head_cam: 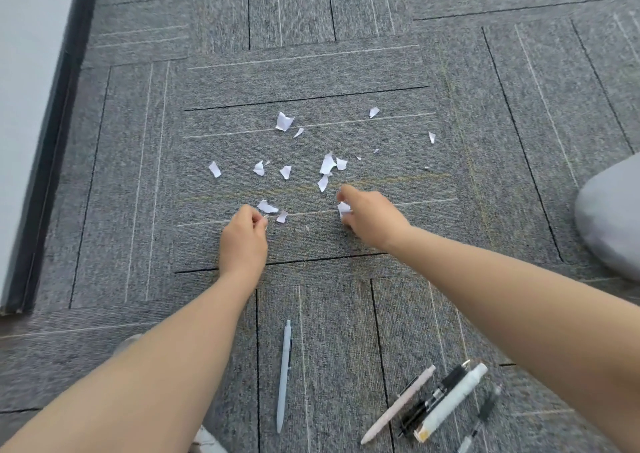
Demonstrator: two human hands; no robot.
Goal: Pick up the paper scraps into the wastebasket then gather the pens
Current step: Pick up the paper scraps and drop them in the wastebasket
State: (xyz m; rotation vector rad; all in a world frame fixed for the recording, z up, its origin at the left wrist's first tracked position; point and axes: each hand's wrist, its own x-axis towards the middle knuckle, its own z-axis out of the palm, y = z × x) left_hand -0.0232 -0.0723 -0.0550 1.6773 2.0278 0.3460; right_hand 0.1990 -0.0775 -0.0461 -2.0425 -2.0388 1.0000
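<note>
Several white paper scraps (pixel 327 164) lie scattered on the grey carpet ahead of me. My left hand (pixel 244 239) is curled with its fingertips pinched on a tiny scrap, just beside two scraps (pixel 266 207) on the floor. My right hand (pixel 372 217) holds a white scrap (pixel 343 208) in its curled fingers, with its index finger stretched toward a scrap (pixel 322 183). A grey-blue pen (pixel 284 376) lies near me. A pink pen (pixel 398 406), black pens (pixel 434 395) and a white marker (pixel 453 400) lie at the lower right. No wastebasket is visible.
A grey rounded object (pixel 613 217) sits at the right edge. A wall with a dark baseboard (pixel 52 140) runs along the left. A shoe tip (pixel 207 442) shows at the bottom.
</note>
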